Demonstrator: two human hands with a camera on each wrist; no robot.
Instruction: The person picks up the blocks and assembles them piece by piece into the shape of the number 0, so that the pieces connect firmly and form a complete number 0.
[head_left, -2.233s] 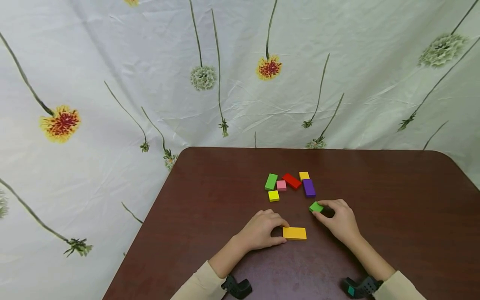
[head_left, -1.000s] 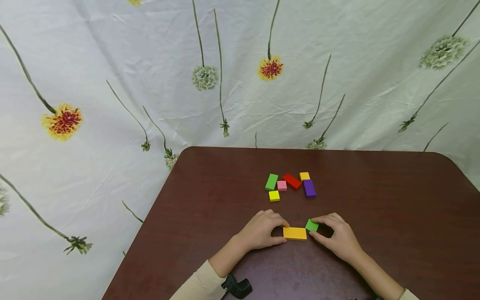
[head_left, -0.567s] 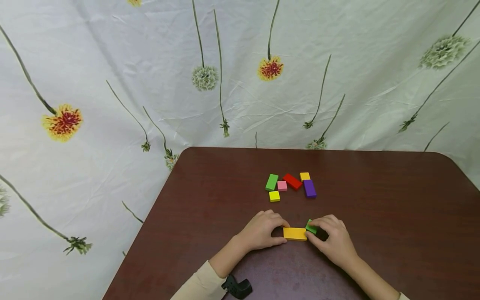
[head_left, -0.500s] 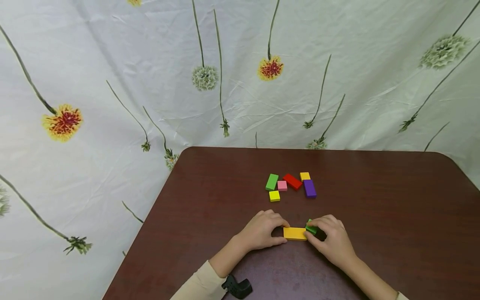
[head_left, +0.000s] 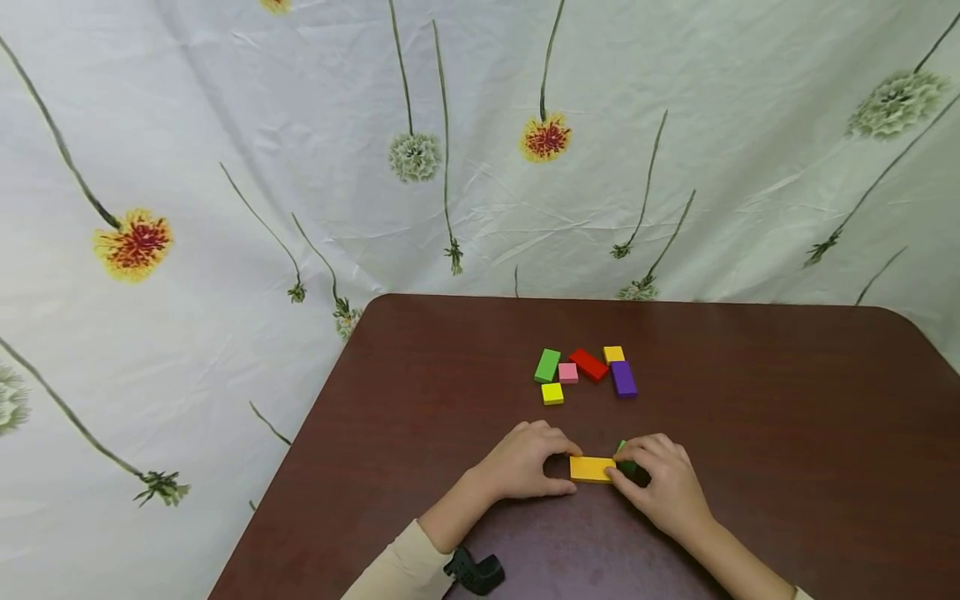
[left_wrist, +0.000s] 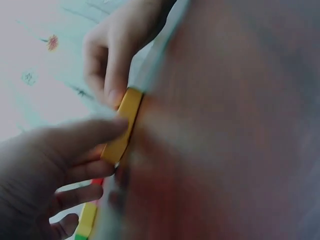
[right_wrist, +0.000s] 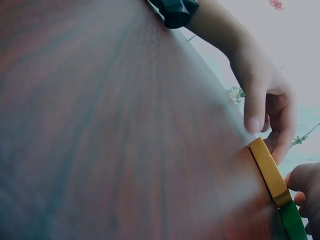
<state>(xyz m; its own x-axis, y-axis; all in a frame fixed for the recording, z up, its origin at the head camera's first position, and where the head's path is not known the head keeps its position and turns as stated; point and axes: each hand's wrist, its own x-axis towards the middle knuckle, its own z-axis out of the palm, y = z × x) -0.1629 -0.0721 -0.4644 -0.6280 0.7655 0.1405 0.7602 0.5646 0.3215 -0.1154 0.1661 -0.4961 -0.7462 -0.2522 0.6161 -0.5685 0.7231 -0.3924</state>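
Head view: on the worktop point(head_left: 450, 392), the left hand point(head_left: 522, 464) pinches the left end of the orange block point(head_left: 588, 469); the right hand point(head_left: 666, 482) seems to pinch its right end, beside the green block point(right_wrist: 291, 219), mostly hidden by the fingers. To align them neatly, steady the orange block and nudge gently, squaring the ends without lifting.

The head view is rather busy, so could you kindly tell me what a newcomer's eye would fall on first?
Probably the cloth with its red-and-yellow flowers, filling the view's top and left side. Next, likely the long yellow block lower down on the dark table, with the left hand at one end and the right hand at the other. Beyond them, a cluster of six colourful blocks stands out too.
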